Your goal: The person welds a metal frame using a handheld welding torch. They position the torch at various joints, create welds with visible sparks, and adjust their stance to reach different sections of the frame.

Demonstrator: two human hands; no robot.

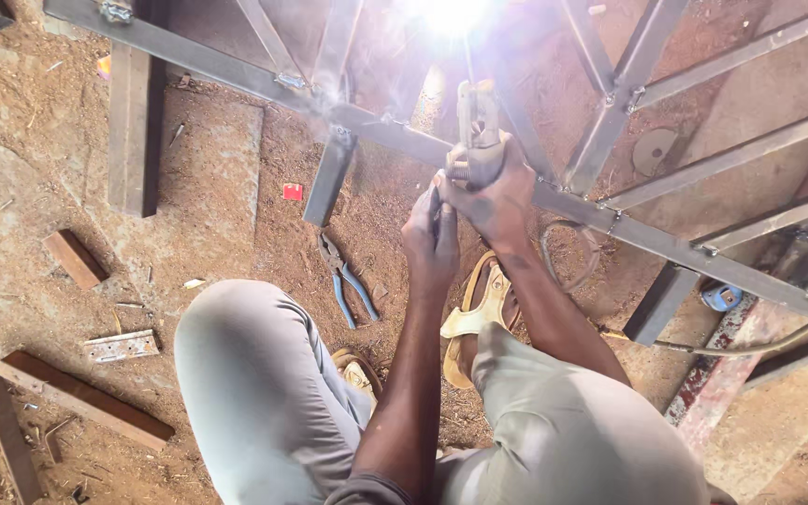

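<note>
**Kid:** What is in your hands?

**Me:** My right hand is shut tight around the holder. That is the tool that makes the spark. My left hand is curled shut just under it, touching the right one. It helps keep the holder from shaking. I cannot tell if the left hand has hold of the handle itself or only my other hand.

**Kid:** Why is it so bright?

**Me:** The tip points up and away from me, at the spark. It burns where the tip meets the frame.

**Kid:** Why is the frame flat on the ground?

**Me:** Lying flat, it stays put, and I can squat over it with a knee on each side of my arms.

**Kid:** And those pliers?

**Me:** They lie on the dirt near my left knee, easy to grab. A sandal lies under my arms. The cable loops by my right arm, under the bar. Wood bits lie well apart, to the left.
</note>
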